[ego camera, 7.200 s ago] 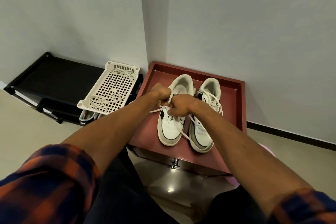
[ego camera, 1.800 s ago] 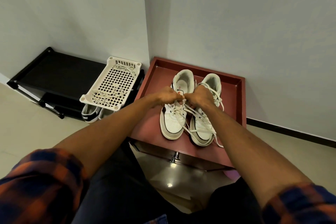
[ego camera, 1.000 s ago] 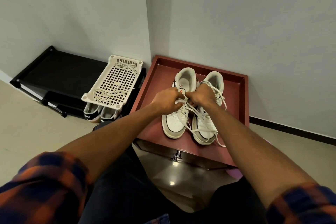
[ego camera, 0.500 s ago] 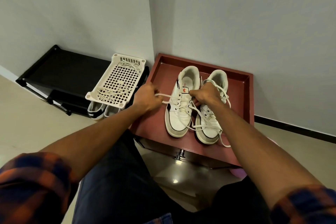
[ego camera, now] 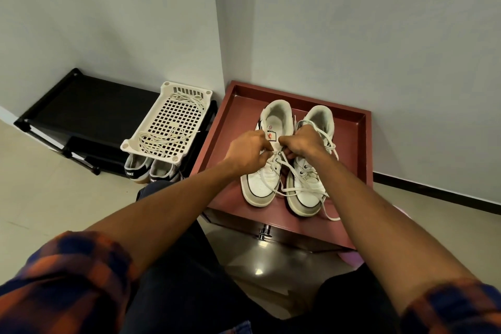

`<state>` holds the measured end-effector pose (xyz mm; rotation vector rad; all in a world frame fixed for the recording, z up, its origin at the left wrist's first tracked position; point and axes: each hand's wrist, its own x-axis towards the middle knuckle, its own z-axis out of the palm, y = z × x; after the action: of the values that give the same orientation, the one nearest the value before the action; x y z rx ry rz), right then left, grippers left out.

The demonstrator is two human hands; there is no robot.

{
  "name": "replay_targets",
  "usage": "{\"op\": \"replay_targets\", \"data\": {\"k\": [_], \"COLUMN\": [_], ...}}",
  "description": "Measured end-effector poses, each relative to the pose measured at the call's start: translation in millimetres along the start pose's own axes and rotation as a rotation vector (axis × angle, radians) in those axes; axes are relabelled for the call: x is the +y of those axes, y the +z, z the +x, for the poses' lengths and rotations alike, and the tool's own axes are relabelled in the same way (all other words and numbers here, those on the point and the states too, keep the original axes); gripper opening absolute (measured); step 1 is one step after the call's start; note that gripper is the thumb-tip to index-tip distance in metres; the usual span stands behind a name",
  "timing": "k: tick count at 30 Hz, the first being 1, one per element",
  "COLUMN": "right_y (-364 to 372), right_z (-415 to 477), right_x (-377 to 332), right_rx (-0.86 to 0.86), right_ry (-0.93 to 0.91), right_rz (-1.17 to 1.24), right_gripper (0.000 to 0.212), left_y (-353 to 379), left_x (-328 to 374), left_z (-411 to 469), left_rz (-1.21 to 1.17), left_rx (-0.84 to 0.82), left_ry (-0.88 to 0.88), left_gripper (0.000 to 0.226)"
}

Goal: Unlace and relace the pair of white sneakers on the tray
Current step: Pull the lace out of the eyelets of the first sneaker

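Left hand point(ego camera: 250, 150) and right hand point(ego camera: 302, 144) pinch the left sneaker's point(ego camera: 260, 184) lace point(ego camera: 277, 155).
White upper, grey toecap; loose ends trail across the right sneaker point(ego camera: 306, 198).

The tray point(ego camera: 363, 144) sits in the wall corner before me, the left sneaker point(ego camera: 261, 184) and right sneaker point(ego camera: 306, 192) side by side on it, toes toward me. My left hand point(ego camera: 248, 150) and right hand point(ego camera: 303, 142) meet over the left sneaker's tongue, each pinching its lace point(ego camera: 291, 171). Left of the tray, a basket point(ego camera: 130, 144) holding loose laces point(ego camera: 160, 139) lies on a rack's point(ego camera: 89, 106) right end, with another pair of shoes point(ego camera: 149, 171) beneath.
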<state>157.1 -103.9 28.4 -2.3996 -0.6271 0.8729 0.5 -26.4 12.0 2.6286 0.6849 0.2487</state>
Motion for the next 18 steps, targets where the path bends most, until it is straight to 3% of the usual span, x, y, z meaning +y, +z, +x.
{"op": "replay_targets", "data": {"k": [6,8,13,18], "right_y": [-6.0,-6.0,-5.1,-3.4], "right_z": [3.6,4.1,0.8,-0.8], "right_x": [-0.3,-0.3,-2.9,-2.7], "right_rx": [-0.047,-0.056,-0.043,-0.025], "right_ry": [0.043,0.052,0.049,0.041], "right_rz": [0.011,0.011,0.009,0.016], "right_gripper": [0.016,0.016,0.014,0.015], "left_y": [-17.5,-23.6,-24.9,-17.0], "left_x": [-21.2,-31.5,-70.1,-48.8], "left_z": [-9.1,-13.5,-28.2,-30.2], "left_rz": [-0.197,-0.255,-0.109,0.053], "left_rx": [0.072,0.107,0.114,0.033], "left_ry": [-0.182,-0.288,-0.52,-0.193], "left_gripper": [0.004,0.021,0.009,0.041]}}
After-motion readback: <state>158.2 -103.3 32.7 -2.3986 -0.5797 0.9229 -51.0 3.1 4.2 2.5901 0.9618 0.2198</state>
